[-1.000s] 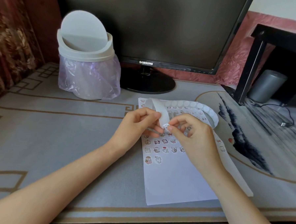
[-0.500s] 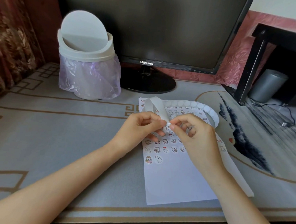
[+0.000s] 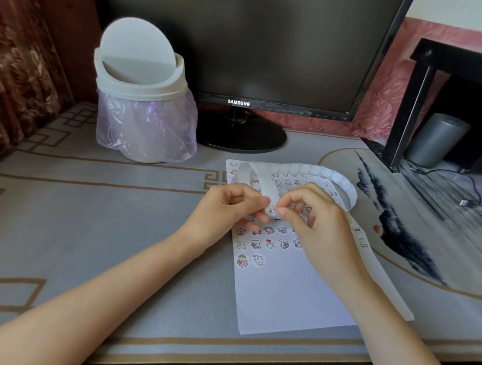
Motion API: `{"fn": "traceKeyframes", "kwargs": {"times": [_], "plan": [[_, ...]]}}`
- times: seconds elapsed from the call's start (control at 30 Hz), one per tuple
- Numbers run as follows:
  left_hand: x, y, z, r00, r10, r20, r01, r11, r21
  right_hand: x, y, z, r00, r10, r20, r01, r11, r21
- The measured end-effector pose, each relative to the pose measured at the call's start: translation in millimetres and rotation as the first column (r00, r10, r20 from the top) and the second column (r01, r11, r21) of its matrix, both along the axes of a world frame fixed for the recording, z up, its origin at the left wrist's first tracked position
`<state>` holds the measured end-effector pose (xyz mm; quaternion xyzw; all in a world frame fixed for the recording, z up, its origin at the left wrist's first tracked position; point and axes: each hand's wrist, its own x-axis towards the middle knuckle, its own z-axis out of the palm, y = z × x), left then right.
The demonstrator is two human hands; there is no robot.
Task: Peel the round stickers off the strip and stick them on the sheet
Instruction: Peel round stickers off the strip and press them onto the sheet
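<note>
A white sheet point(image 3: 284, 299) lies on the desk, its upper half covered with several rows of small round cartoon stickers. A long white backing strip point(image 3: 307, 169) loops over the sheet's top and trails down the right side. My left hand point(image 3: 227, 209) pinches the strip's bent end above the sheet. My right hand point(image 3: 315, 228) meets it, thumb and forefinger closed on a round sticker point(image 3: 272, 210) at the strip's fold. Whether the sticker is free of the strip I cannot tell.
A white swing-lid bin point(image 3: 144, 93) with a purple liner stands at the back left. A black monitor point(image 3: 241, 42) on its round base sits behind the sheet. A black shelf frame point(image 3: 414, 99), a grey cylinder point(image 3: 434, 139) and cables are at the right.
Both hands have stayed pinched together over the sheet, shifting slightly up and apart; the strip's bent end has moved a little between the fingers.
</note>
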<state>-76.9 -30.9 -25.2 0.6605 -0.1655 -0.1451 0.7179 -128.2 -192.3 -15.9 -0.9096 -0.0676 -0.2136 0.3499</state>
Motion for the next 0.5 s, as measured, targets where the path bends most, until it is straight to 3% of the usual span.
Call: {"fn": "traceKeyframes", "kwargs": {"times": [0.2,0.4,0.5], "plan": [[0,0,2,0.999,0.025,-0.03,-0.026,1.0,-0.012,-9,2,8,0.999,0.039,-0.013,-0.039,0.999,0.017],[1,-1,1,0.998,0.032,-0.057,-0.033,0.999,-0.016,-21,-3,17,0.954,0.171,-0.245,-0.063,0.916,0.395],[1,-2,0,0.998,0.03,-0.055,-0.03,1.0,-0.008,-23,-7,13,0.882,0.242,-0.406,-0.031,0.887,0.461]]}}
